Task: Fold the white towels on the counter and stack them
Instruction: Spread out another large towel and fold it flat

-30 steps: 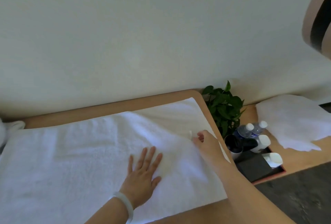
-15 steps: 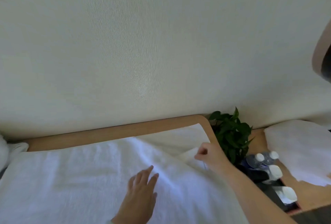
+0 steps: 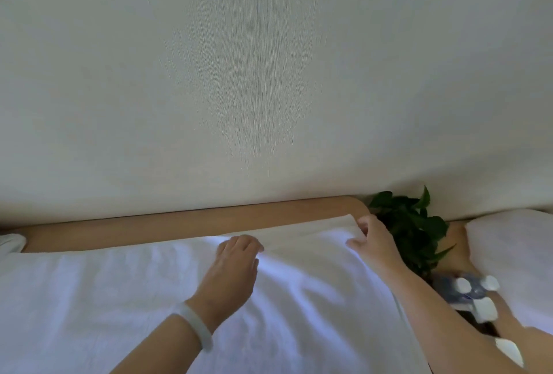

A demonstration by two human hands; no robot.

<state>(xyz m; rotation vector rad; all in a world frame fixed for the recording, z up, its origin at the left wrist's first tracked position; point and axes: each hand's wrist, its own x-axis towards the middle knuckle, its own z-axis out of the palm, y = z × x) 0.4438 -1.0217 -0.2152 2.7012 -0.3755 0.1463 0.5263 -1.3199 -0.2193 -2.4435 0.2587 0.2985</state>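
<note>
- White towel (image 3: 119, 299) lies spread over the table (image 3: 179, 224), filling the lower half of the head view; its far edge stops just short of the wall
- Left hand (image 3: 236, 257), at centre frame, curls its fingers into the cloth, creases fanning out from the grasp; right hand (image 3: 372, 239) pinches the far right corner, thumb on top
- Likely the fold is only starting; both hands should lift together and level, so the edge travels straight and lands square; smooth the creases afterwards
- Keep the right forearm off the plant (image 3: 410, 224) and bottles (image 3: 472, 287) at lower right; a second towel (image 3: 514, 254) waits at the right edge
</note>
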